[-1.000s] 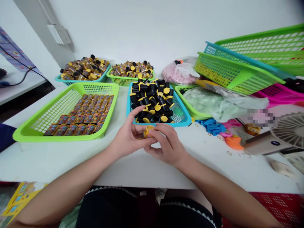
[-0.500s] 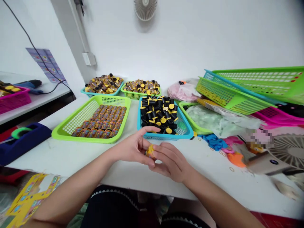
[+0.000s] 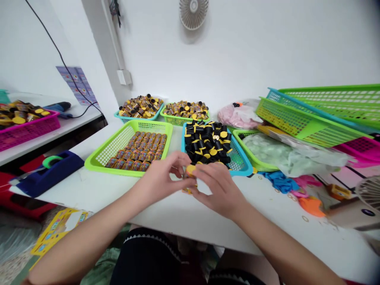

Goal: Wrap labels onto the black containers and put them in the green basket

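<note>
Clearly, the small canister [image 3: 190,170] with the yellow lid is held above the desk [image 3: 166,215], just in front of the blue basket [image 3: 246,168]. The left hand [image 3: 158,178] has its fingers clamped on it; the fingers of the right hand [image 3: 221,188] lie against its other side, though I cannot tell whether they grip. Thumbs and fingers hide most of the canister's body, and only a blurred strip of yellow print shows beneath, unreadable. Together the hands also cover the near left corner of the blue basket, where black canisters [image 3: 203,144] are heaped so that many lie buried.

Left of the blue basket, a green basket [image 3: 118,171] holds rows of labelled canisters [image 3: 144,148]; their colourful labels carry markings too small to read. Right of the blue basket, thin plastic [image 3: 264,152] veils the contents of another basket, and farther right a fan [image 3: 372,196] is cut off by the picture edge, its dark badge illegible. Well left of the blue basket, a magenta basket [image 3: 32,130] is also cropped. Below that, yellow printed card [image 3: 52,233] bears coloured lettering, too blurred to make out
</note>
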`<action>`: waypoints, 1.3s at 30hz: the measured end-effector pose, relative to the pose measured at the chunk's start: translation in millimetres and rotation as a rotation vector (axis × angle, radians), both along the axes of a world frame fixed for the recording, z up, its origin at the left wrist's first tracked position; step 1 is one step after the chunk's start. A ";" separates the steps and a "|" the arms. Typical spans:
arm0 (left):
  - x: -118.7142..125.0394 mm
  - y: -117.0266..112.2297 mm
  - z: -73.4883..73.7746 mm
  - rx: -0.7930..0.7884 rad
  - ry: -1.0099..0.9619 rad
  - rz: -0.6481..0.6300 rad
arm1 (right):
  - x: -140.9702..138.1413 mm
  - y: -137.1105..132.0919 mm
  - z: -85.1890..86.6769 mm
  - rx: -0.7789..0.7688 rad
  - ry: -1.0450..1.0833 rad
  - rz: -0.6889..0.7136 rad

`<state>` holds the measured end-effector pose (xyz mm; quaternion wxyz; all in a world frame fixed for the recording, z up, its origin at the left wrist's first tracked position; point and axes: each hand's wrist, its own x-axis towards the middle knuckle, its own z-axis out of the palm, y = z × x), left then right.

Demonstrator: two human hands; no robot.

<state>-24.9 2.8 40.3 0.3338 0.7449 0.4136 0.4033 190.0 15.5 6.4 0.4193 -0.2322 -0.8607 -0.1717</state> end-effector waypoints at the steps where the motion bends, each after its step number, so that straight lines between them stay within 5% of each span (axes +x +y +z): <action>1: -8.3 7.5 6.0 0.038 0.088 0.056 | 6.0 7.2 2.4 -0.044 0.018 -0.021; 3: -28.0 31.8 17.0 0.038 0.210 0.146 | 22.1 27.2 6.6 -0.212 0.049 -0.157; 7: -58.5 98.4 25.3 -0.045 0.486 0.338 | 56.0 76.1 10.3 -0.824 -0.115 -0.606; 10: -62.4 136.2 16.0 -0.089 0.725 0.404 | 68.5 102.3 11.0 -1.120 -0.425 -0.556; 13: -59.8 153.4 -0.3 -0.128 0.806 0.389 | 69.8 115.2 11.3 -1.225 -0.519 -0.547; 17: -62.3 159.0 -16.1 -0.163 0.887 0.316 | 67.9 121.1 8.4 -1.226 -0.503 -0.592; 22: -67.8 151.9 -11.8 -0.148 0.930 0.276 | 71.1 115.7 5.4 -1.214 -0.409 -0.569; 24: -61.9 134.6 -8.1 -0.088 0.921 0.323 | 75.0 109.2 5.6 -1.162 -0.335 -0.579; 27: -38.7 86.3 -13.6 0.223 0.848 0.267 | 81.8 96.7 2.6 -1.007 -0.057 -0.569; 29: -16.0 47.8 -28.4 0.458 0.823 0.013 | 84.6 88.2 -4.3 -0.932 0.225 -0.494; 32: 17.7 4.9 -62.8 0.495 0.948 -0.195 | 85.2 77.2 -20.3 -0.815 0.564 -0.352; 36: 39.5 -6.5 -99.7 0.552 1.211 -0.218 | 87.7 69.2 -37.9 -0.556 0.636 -0.303; 39: 38.4 -1.2 -105.1 0.670 1.284 -0.275 | 93.2 67.9 -42.6 -0.377 0.536 -0.326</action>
